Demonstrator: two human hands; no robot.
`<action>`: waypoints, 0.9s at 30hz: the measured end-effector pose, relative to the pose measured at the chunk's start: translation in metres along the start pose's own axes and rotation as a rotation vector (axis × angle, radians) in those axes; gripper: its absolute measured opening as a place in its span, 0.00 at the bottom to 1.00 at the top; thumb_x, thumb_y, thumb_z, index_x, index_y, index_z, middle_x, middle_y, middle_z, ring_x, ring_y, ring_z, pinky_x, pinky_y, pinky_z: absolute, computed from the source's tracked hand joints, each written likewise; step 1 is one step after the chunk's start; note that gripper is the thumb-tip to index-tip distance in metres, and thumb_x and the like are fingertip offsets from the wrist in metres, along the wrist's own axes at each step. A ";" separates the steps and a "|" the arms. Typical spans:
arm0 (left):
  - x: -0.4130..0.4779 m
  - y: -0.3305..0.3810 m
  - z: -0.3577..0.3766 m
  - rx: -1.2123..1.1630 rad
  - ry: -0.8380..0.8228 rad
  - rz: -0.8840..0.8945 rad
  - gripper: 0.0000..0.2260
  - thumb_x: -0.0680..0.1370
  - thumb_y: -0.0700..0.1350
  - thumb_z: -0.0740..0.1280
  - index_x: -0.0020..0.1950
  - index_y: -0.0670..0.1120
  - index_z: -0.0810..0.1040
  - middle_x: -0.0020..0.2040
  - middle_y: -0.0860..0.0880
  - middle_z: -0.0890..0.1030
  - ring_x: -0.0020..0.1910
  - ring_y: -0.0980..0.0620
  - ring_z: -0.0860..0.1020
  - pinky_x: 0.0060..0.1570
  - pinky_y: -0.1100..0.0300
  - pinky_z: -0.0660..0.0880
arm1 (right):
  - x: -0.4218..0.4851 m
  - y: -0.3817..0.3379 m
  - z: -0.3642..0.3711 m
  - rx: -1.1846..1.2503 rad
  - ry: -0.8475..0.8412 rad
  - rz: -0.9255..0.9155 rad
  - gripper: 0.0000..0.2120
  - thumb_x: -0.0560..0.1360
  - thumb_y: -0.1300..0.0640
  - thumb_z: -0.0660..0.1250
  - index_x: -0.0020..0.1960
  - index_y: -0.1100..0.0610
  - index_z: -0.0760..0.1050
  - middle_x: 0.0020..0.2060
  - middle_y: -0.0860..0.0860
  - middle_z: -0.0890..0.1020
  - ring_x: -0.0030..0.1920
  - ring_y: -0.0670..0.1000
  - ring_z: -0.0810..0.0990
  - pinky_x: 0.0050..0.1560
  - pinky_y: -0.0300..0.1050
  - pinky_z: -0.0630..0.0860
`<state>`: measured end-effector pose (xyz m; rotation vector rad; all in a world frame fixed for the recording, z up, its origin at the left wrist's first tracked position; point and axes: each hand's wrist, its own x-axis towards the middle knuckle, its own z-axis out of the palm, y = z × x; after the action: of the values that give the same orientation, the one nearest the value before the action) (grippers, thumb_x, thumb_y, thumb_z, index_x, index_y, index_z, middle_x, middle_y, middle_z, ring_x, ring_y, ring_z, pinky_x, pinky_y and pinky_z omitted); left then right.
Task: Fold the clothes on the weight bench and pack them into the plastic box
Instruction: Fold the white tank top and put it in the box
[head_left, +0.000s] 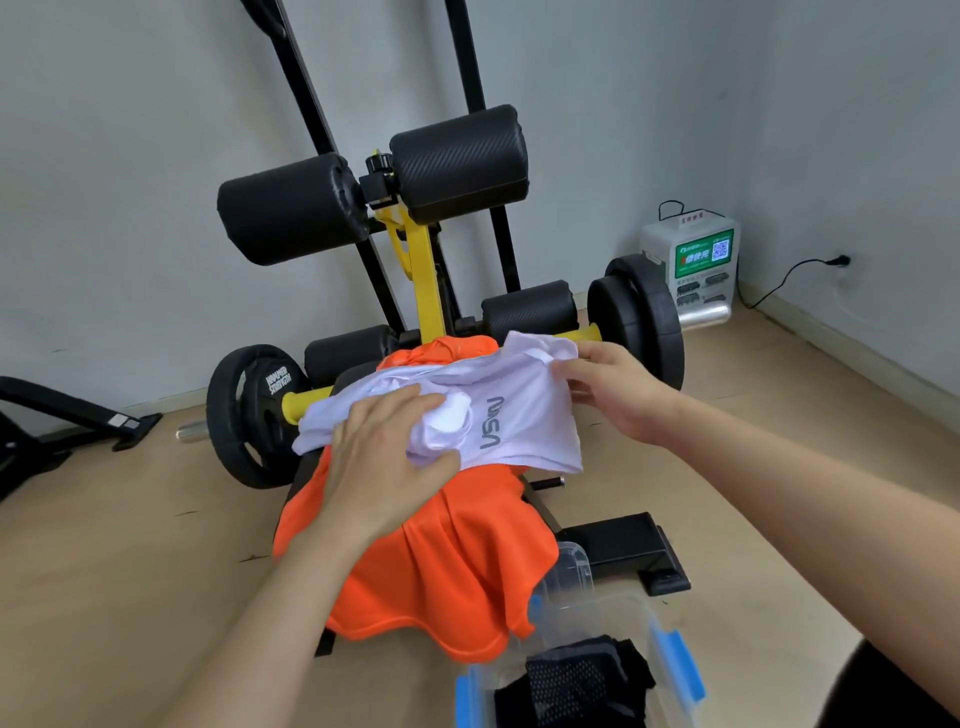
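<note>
A pale lilac T-shirt (519, 415) with grey lettering lies crumpled across the weight bench (415, 270), on top of an orange garment (457, 561) that drapes over the bench's near end. My left hand (384, 457) presses down on the lilac shirt's left part, fingers curled into the fabric. My right hand (613, 389) pinches the shirt's far right corner. The clear plastic box (670, 654) with blue latches stands on the floor at the bottom right, with dark folded clothing (576, 680) inside.
Black foam rollers (457, 161) and the yellow frame rise behind the clothes. Weight plates (636, 322) sit on a bar at both sides. A white charging cabinet (691, 265) stands by the right wall, and a black frame foot (78, 415) lies at the left.
</note>
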<state>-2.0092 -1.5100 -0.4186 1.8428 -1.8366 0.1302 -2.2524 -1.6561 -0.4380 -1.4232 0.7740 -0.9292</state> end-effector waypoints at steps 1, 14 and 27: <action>0.000 -0.001 0.003 0.050 -0.054 -0.018 0.32 0.64 0.67 0.65 0.68 0.63 0.75 0.70 0.58 0.75 0.70 0.50 0.71 0.66 0.46 0.70 | -0.002 -0.005 -0.001 0.010 0.020 -0.021 0.13 0.78 0.59 0.67 0.59 0.67 0.76 0.50 0.60 0.84 0.50 0.55 0.82 0.56 0.53 0.77; -0.024 0.011 -0.045 -0.167 -0.070 -0.051 0.13 0.72 0.52 0.76 0.32 0.61 0.75 0.29 0.60 0.76 0.31 0.60 0.72 0.33 0.65 0.65 | -0.029 -0.034 0.026 -0.302 -0.043 -0.253 0.05 0.78 0.62 0.67 0.49 0.62 0.81 0.41 0.56 0.83 0.41 0.48 0.77 0.44 0.46 0.73; -0.065 0.029 -0.044 -0.566 -0.188 -0.037 0.30 0.68 0.56 0.78 0.68 0.53 0.75 0.63 0.60 0.80 0.61 0.63 0.77 0.59 0.65 0.74 | -0.068 -0.065 0.081 -0.389 -0.424 -0.349 0.05 0.78 0.63 0.68 0.50 0.61 0.83 0.46 0.50 0.86 0.50 0.44 0.82 0.54 0.36 0.75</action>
<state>-2.0286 -1.4309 -0.3998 1.5179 -1.7238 -0.5397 -2.2163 -1.5545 -0.3775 -2.0612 0.4015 -0.7146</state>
